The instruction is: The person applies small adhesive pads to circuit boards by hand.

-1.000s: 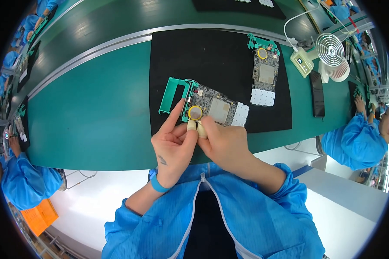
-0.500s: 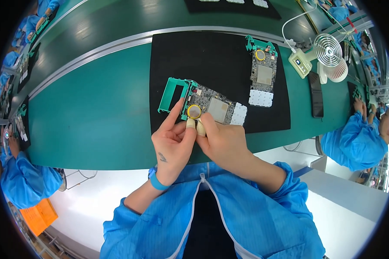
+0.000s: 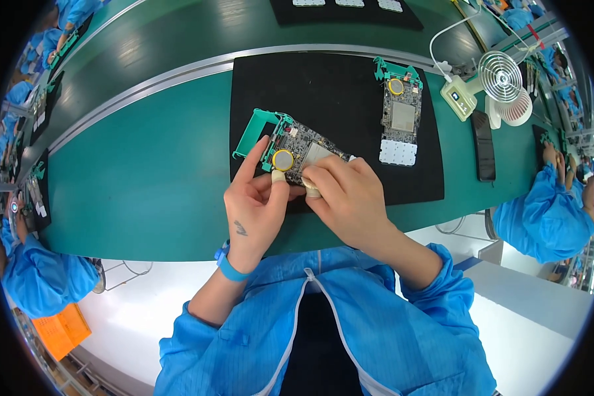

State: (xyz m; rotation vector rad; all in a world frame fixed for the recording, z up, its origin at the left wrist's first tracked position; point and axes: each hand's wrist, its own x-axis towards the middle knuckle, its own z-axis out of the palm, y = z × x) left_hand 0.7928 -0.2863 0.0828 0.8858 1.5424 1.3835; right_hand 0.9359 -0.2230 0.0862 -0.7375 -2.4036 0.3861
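Observation:
Between my hands is a circuit board (image 3: 299, 146) with a yellow-rimmed coin cell (image 3: 283, 160) and a green plastic frame (image 3: 251, 134) at its left end. My left hand (image 3: 252, 204) grips the frame end, its index finger along the frame and its thumb at the near edge by the cell. My right hand (image 3: 350, 198) pinches the board's near edge further right, covering much of its metal shield and white end. Pale finger covers show on both hands. A second circuit board (image 3: 400, 122), with a green frame and coin cell, lies to the right on the black mat (image 3: 310, 79).
On the right stand a small fan (image 3: 500, 77) and a dark phone (image 3: 482, 146). A metal rail (image 3: 178, 74) crosses the green table (image 3: 125, 185). More boards lie on a far mat (image 3: 350, 14). Co-workers in blue sit left and right, with an orange crate (image 3: 63, 330) at lower left.
The held board has shifted slightly left and away from me. My right hand has slid right along its near edge, now covering more of the shield and white end.

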